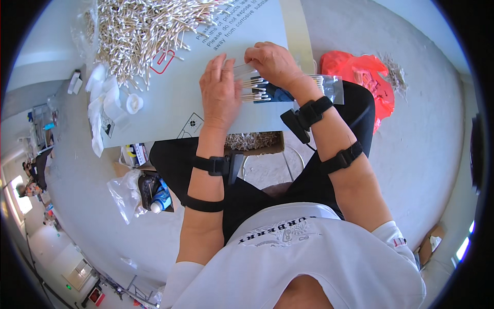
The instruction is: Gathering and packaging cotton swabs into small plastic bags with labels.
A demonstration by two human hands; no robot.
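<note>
Near the far right part of the board, both hands work at a clear plastic bag (336, 88) with cotton swabs (256, 89) in and beside it. My left hand (220, 92) is at the left end, fingers bent and close together against the clear film, its thumb side slightly blurred. My right hand (272, 63) is curled, fingertips pinching the film's upper edge. Swab tips show between the hands, over a dark printed part of the bag. More swab heads appear under my right wrist, where the bag's end reaches past the board's edge.
A large heap of loose cotton swabs (139, 36) covers the back left of the light board (164, 116). A tape roll (134, 103) and white wrapping lie at its left. Beneath stands a box of swabs (252, 143). A red plastic bag (355, 72) lies at right.
</note>
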